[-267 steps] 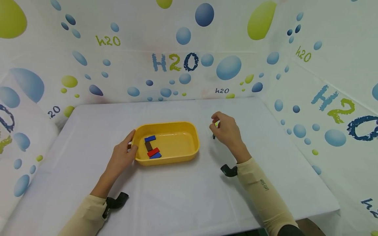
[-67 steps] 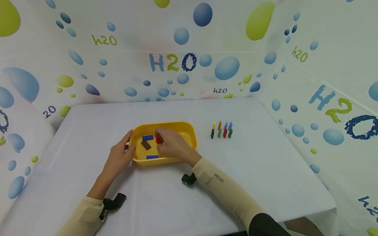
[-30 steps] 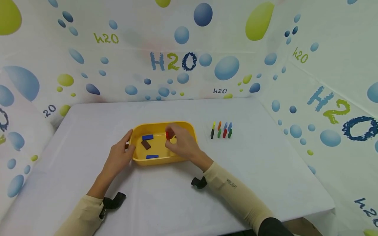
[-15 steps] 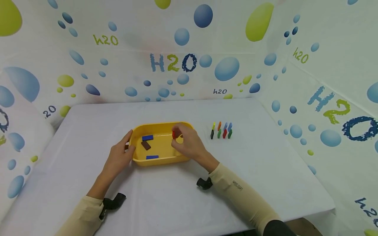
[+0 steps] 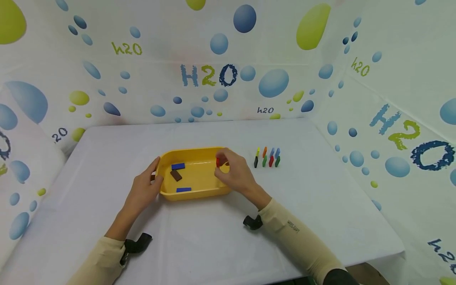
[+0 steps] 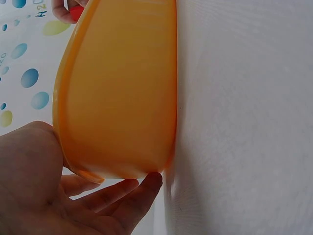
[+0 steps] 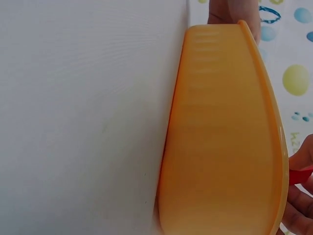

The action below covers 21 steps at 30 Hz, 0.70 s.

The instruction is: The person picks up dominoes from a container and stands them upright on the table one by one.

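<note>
A yellow plastic tray (image 5: 194, 194) stands on the white-covered table. My left hand (image 5: 145, 184) grips its left end, and the left wrist view has the fingers (image 6: 139, 198) against the tray's end wall. Over the tray's right end, my right hand (image 5: 236, 171) pinches a small flat red block (image 5: 217, 162), held upright between thumb and fingertips. In the right wrist view the red block (image 7: 299, 175) shows just past the rim. Inside the tray's left part lie one blue block (image 5: 178, 166), a brown block (image 5: 176, 175) and another blue block (image 5: 183, 190).
Right of the tray, several small blocks stand upright in two short rows, among them a yellow block (image 5: 258, 152), an orange block (image 5: 265, 152), a black block (image 5: 255, 162) and a red block (image 5: 271, 160). A patterned cloth (image 5: 160, 79) hangs behind the table (image 5: 199, 241).
The red block, earlier lying in the tray, is now in my right hand, which has moved right to the tray's right end. The left hand stays at the tray's left end.
</note>
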### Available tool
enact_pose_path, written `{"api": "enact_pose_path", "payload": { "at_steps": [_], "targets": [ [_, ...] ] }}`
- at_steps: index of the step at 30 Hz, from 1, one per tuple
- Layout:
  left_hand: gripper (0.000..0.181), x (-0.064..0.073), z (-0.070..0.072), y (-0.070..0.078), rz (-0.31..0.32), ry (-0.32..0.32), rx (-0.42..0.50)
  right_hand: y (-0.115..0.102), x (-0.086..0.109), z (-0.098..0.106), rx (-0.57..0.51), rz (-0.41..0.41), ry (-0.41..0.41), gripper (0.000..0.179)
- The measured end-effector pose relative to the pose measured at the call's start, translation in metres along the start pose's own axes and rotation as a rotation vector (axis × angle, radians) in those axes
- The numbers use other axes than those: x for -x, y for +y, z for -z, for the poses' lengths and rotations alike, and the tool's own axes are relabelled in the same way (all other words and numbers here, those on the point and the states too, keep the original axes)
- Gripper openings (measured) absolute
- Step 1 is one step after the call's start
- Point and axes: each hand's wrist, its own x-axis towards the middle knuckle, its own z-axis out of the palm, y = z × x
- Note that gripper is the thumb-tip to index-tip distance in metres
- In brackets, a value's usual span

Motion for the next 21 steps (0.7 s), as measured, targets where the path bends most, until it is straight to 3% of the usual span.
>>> {"api": "enact_pose_path", "payload": {
  "at_steps": [21],
  "targets": [
    [0.065, 0.0, -0.002, -0.002, -0.003, 0.011, -0.005, 0.019, 0.016, 0.019, -0.008, -0.003, 0.096, 0.037]
  ]
}}
